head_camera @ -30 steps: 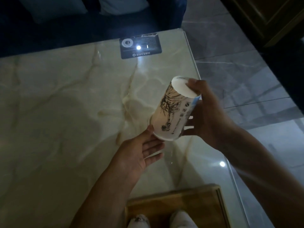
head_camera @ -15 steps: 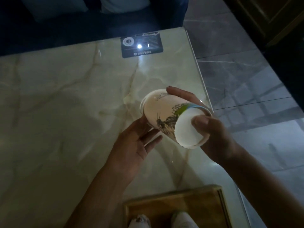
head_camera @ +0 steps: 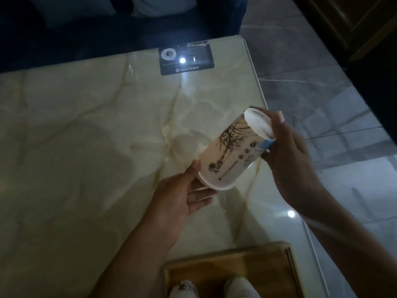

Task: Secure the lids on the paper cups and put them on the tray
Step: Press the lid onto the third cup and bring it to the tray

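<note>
Paper cup (head_camera: 234, 153) tilted above the wooden tray (head_camera: 277, 257).
Right hand (head_camera: 287, 151) fingers curl round its base; left hand (head_camera: 182, 194), fingers relaxed, props the lidded rim, where a loose lid could pop off.

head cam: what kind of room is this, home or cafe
Probably a dim living room at home: a glossy marble-look low table, a dark blue sofa with pale cushions behind it, and a polished grey tile floor.
</note>
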{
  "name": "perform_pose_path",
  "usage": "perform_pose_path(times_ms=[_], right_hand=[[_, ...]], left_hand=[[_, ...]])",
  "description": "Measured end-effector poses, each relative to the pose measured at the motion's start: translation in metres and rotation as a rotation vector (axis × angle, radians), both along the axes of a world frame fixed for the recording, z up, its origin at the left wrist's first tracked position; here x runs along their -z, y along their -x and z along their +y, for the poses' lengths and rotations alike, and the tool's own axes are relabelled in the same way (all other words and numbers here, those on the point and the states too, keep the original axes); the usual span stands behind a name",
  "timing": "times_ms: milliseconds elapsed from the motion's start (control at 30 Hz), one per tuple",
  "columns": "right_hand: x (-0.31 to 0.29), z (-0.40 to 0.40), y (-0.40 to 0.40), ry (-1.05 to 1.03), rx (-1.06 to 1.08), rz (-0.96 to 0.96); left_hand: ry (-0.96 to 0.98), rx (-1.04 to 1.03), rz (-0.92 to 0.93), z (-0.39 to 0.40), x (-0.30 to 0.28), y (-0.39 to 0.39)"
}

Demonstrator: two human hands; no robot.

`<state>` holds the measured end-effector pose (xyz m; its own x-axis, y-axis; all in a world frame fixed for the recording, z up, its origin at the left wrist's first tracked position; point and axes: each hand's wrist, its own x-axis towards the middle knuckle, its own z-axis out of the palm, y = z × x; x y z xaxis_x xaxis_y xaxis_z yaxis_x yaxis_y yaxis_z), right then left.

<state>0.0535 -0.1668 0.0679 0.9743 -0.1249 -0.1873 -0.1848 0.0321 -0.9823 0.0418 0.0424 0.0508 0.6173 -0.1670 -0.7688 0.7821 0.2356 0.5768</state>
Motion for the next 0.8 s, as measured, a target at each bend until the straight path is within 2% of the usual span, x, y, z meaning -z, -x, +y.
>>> perform_pose_path(times_ms=[133,233,533,667,800], right_hand=[[-0.010,0.006,-0.007,0.109,0.012,-0.074],[-0.014,0.007,-0.011,0.148,-0.016,-0.094],[-0.010,0.012,-0.015,0.152,-0.020,-0.102],[-0.002,0.001,-0.011,0.317,-0.119,-0.110],[0.007,-0.012,-0.004,0.401,-0.247,-0.050]], left_hand=[[0.121,-0.042,0.189,-0.006,0.002,0.004],[0.210,-0.118,0.258,-0.008,0.003,0.006],[0.230,-0.190,0.227,-0.002,0.006,0.004],[0.087,-0.177,0.095,0.009,0.007,0.003],[-0.306,-0.133,-0.200,0.029,0.005,-0.002]])
